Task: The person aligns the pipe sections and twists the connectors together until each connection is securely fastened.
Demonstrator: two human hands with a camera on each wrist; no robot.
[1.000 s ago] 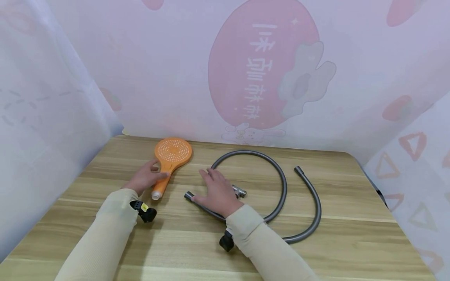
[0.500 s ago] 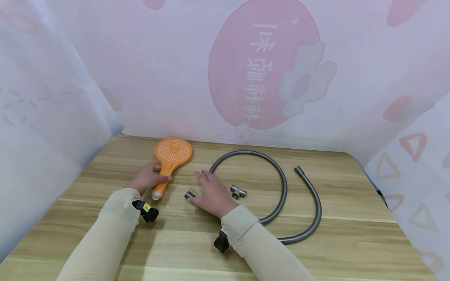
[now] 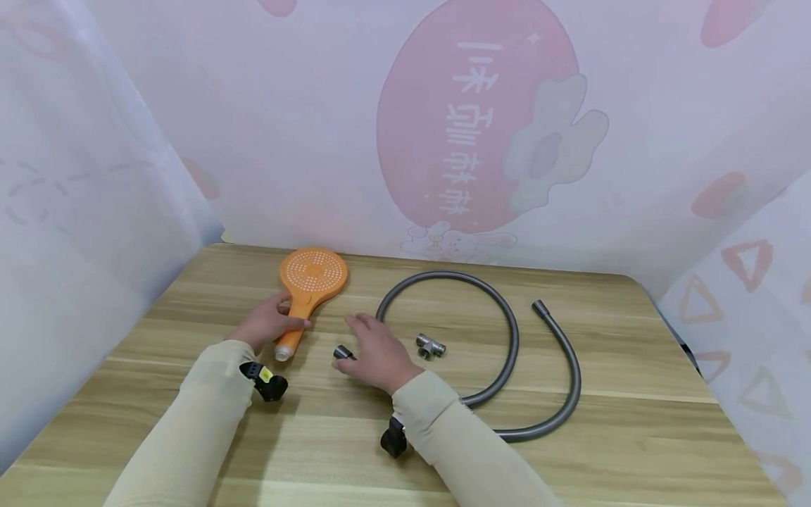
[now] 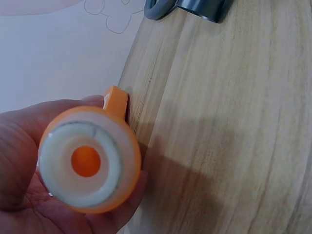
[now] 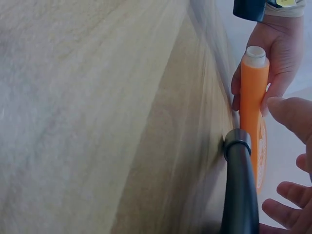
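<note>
An orange shower head (image 3: 313, 270) lies at the back left of the table, its perforated round face up. My left hand (image 3: 265, 320) holds it by the handle, thumb on the near side and fingers on the far side. The handle's white hollow end (image 4: 80, 163) faces the left wrist camera. A grey shower hose (image 3: 510, 345) lies in a loose loop across the middle. My right hand (image 3: 377, 355) is over the hose's left end (image 3: 343, 352) with its fingers spread. In the right wrist view, the thumb (image 5: 292, 114) and fingers stand beside the dark hose end.
A small metal tee fitting (image 3: 430, 346) lies inside the hose loop. The hose's other end (image 3: 540, 308) points toward the back right. A printed cloth (image 3: 304, 141) hangs behind the wooden table (image 3: 633, 380).
My right hand has moved left and slightly nearer, toward the hose's left end, uncovering the tee fitting. The left hand shifts barely at all on the shower head's handle.
</note>
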